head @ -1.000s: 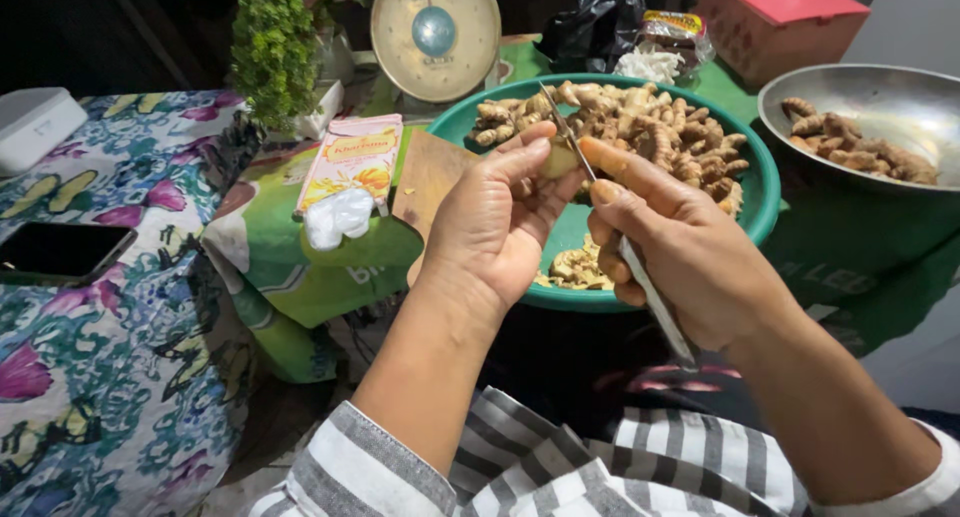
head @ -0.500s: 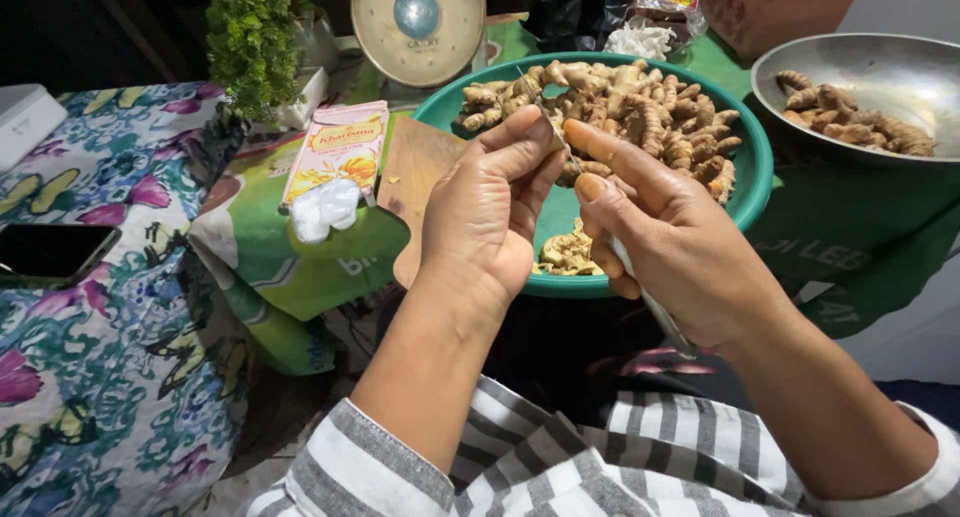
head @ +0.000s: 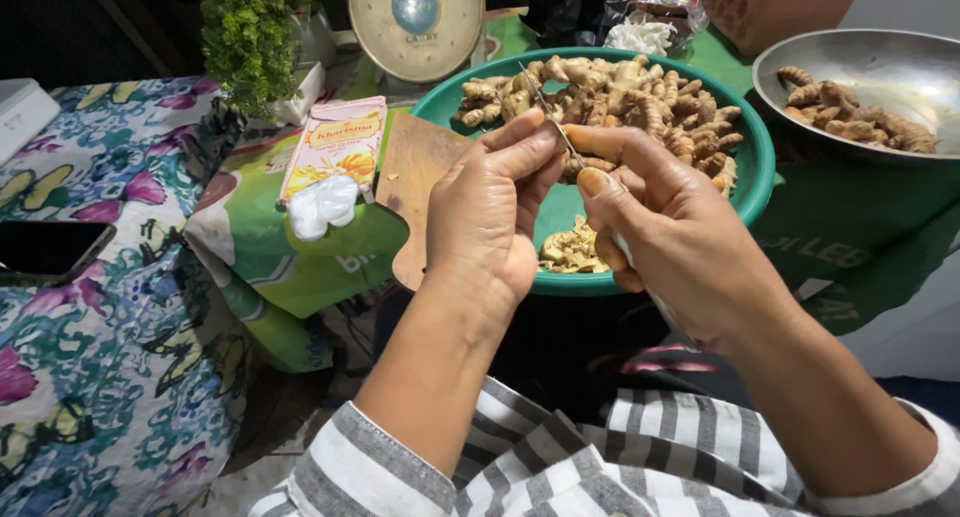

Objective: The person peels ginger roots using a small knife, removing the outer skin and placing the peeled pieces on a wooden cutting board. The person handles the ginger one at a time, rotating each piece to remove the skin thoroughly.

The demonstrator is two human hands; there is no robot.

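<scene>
Left hand point(head: 490, 217) over green basin point(head: 755, 172), fingers pinched on small root, mostly hidden. Right hand point(head: 675, 237) beside it, fingers clamped on knife point(head: 550, 122). Roots point(head: 620, 97) heaped in basin.

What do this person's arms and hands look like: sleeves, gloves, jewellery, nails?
Both hands are bare: the left hand and right hand wear no gloves, and no rings or watch show. The forearms are uncovered. Sleeves striped grey and white are pushed up toward the elbows on both arms. The right thumbnail looks stained yellowish.
</scene>
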